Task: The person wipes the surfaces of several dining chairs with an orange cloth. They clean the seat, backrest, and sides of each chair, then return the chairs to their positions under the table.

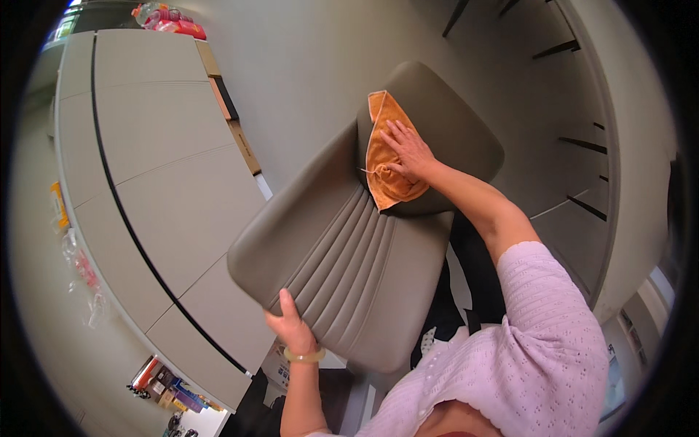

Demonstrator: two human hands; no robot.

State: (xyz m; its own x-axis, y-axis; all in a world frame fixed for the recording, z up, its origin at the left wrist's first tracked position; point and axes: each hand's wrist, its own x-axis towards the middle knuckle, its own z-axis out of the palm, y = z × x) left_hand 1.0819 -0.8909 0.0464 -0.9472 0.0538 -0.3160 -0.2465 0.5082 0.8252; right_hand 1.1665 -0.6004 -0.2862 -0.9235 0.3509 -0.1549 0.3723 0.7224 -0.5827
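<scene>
A grey-brown leather-look chair stands before me, its ribbed backrest (349,273) nearer and its smooth seat (453,120) farther off. My left hand (295,328), with a pale bangle at the wrist, grips the backrest's edge. Its thumb lies on the front face; the other fingers are mostly hidden behind. On the seat, close to where it meets the backrest, lies an orange cloth (379,142) with a pale stitched border. My right hand (409,150) presses flat on this cloth, which is bunched near the thumb. A thin pale loop sticks out from the cloth.
Long pale cabinets (175,153) with a black strip run along the left. Cardboard boxes (244,146) stand beside them on the floor (284,71). Bottles and red packs (169,22) are at the far end. Dark furniture legs (584,145) show under a pale table (633,164) at right.
</scene>
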